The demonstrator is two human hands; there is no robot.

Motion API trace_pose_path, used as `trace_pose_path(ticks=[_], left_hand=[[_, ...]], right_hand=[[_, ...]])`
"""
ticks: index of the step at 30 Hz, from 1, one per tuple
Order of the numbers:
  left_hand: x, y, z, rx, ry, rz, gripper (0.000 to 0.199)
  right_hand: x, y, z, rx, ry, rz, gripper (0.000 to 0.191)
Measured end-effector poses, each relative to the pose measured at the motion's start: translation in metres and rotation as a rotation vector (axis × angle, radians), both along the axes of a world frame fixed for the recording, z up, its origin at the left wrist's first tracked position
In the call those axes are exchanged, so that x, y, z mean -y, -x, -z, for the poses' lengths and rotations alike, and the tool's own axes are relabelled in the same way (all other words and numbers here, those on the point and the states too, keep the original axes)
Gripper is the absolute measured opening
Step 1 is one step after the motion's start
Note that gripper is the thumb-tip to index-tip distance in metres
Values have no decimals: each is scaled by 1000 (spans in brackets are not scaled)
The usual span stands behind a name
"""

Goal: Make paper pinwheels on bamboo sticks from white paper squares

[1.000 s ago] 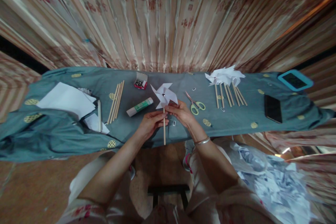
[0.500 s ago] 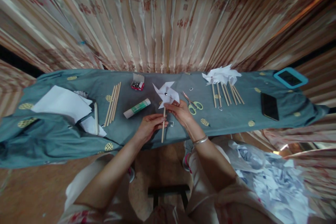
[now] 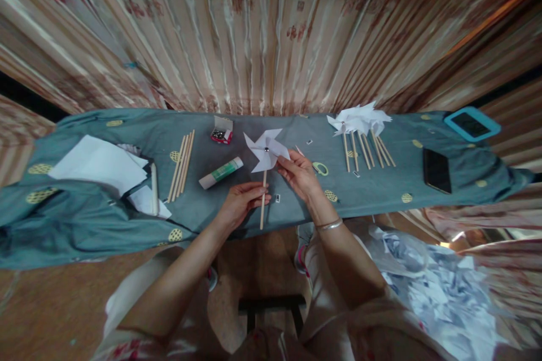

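A white paper pinwheel with a dark pin at its centre stands upright on a thin wooden stick over the table. My left hand is closed around the lower stick, pinching it between thumb and fingers. At the pinwheel's right blade, the thumb and fingers of my right hand are closed on the paper edge. Partly hidden behind that hand lie green-handled scissors. To the left, a glue stick lies on the cloth, and behind it an opened small red-and-white box holds shiny pins.
Several loose wooden sticks lie left, beside white paper sheets and a whitish rod. Finished pinwheels lie back right, near a black phone and a blue-framed tablet. A bag of paper scraps sits lower right.
My right hand has shifted right, from the stick just below the pinwheel to its right blade, covering more of the scissors. The pinwheel has turned slightly. My left hand stays on the stick.
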State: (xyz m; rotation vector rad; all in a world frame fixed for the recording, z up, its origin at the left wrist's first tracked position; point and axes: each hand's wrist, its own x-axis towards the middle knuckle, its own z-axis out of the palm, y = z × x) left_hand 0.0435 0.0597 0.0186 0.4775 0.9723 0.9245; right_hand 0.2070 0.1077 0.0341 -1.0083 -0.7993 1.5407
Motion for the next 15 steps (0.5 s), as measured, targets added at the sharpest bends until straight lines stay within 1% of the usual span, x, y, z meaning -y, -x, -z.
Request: trace_pose_path(ticks=[8,15], left_hand=[[1,-2,4,-16,-16,12,35],[4,-1,3,-124,-61,-4,41]], right_hand=[[-1,-2,3,3,-4,-1,36],[-2,-8,0,26,-20,5,38]])
